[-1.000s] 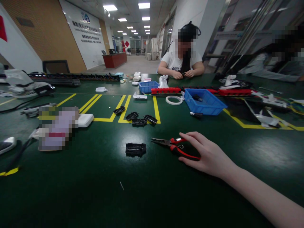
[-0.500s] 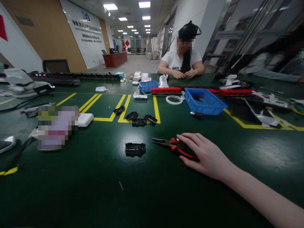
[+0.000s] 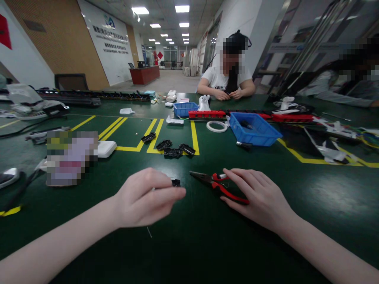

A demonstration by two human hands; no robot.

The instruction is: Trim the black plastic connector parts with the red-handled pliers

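Note:
My left hand (image 3: 149, 197) is closed around a black plastic part (image 3: 176, 182) in front of me. Only the part's right end shows between the fingers; the hand hides the rest. To the right, my right hand (image 3: 259, 195) has its fingers and thumb around the red-and-black handles of a pair of needle-nose pliers (image 3: 217, 183). The pliers' jaws point left, towards the black part, with a small gap between. Just below my left hand a thin pale sliver (image 3: 149, 232) lies on the green table (image 3: 195, 252).
Several similar black parts (image 3: 173, 152) lie farther back by yellow tape lines. Behind the pliers are a blue bin (image 3: 256, 136), a black-and-silver piece (image 3: 243, 145) and a tape roll (image 3: 217, 126). At left are a blurred flat item (image 3: 72, 157) and a white box (image 3: 106, 149). Someone sits opposite.
My left hand has come in from the lower left and closed over the black part, which lay uncovered before. My right hand stays at the pliers with little movement.

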